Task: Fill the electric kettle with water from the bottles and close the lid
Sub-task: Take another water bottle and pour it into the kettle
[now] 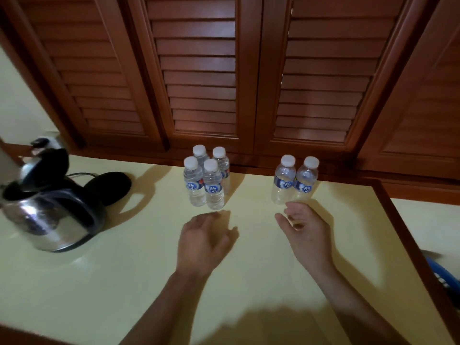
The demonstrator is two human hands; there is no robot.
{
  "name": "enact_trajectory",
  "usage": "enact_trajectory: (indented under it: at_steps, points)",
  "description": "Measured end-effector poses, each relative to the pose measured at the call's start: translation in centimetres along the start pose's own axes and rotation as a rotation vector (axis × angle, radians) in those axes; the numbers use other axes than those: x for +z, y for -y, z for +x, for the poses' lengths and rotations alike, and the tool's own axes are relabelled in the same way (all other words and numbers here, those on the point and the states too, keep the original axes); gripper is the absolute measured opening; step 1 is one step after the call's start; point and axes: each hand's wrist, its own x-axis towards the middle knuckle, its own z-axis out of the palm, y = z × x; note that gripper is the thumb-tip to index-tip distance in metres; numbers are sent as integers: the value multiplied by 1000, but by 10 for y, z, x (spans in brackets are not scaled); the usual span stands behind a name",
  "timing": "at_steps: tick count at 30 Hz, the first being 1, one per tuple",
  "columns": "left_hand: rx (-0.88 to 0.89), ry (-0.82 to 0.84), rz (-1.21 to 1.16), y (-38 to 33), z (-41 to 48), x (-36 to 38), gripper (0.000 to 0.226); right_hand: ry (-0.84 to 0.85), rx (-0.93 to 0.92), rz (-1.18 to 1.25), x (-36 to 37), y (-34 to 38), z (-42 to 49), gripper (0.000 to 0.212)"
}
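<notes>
Kettle point(49, 210), left of frame, lid point(53, 163) up; six capped bottles point(213, 188) mid-frame on bench point(124, 282); left hand point(202, 242) and right hand point(306, 235) loose, empty; pouring and lid-closing seemingly remain.

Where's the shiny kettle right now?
In the head view, the kettle sits at the far left of the yellow table, lid up, just in front of its round black base and left of the cluster of four bottles.

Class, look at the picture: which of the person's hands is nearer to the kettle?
The left. The left hand is right of the kettle, in front of the four bottles; the right hand is farther right, by the pair of bottles.
</notes>
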Motion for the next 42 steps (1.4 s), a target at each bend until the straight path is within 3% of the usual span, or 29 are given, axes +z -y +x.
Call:
enact_trajectory:
  at_steps: [4, 8, 12, 15, 22, 25, 29, 35, 42]
  points:
    - [-35, 306, 236, 61, -4, -18, 88, 80, -69, -8, 31, 33, 12, 29]
    - [-56, 461, 238, 74, -3, -25, 96, 102, -149, -64, 69, 67, 32, 35]
    - [-61, 467, 234, 72, -2, -27, 96, 91, -235, -147, 103, 99, 56, 41]
    - [-71, 489, 207, 72, -1, -28, 94, 112, -197, -204, 123, 112, 68, 48]
    - [-73, 460, 119, 78, -1, -23, 93, 90, -244, -278, 131, 119, 69, 31]
    - [-45, 343, -30, 82, 0, -21, 82, 102, -214, -373, 122, 129, 63, 27]
    - [-276, 156, -383, 71, 3, -33, 74, 114, -185, -342, 105, 135, 48, 26]
    - [-224, 218, -657, 39, 11, -49, 73, 141, -208, -245, 72, 166, 12, 18]
    - [-181, 255, -866, 12, -10, -79, 37, 146, -201, -287, 39, 205, -39, 20]
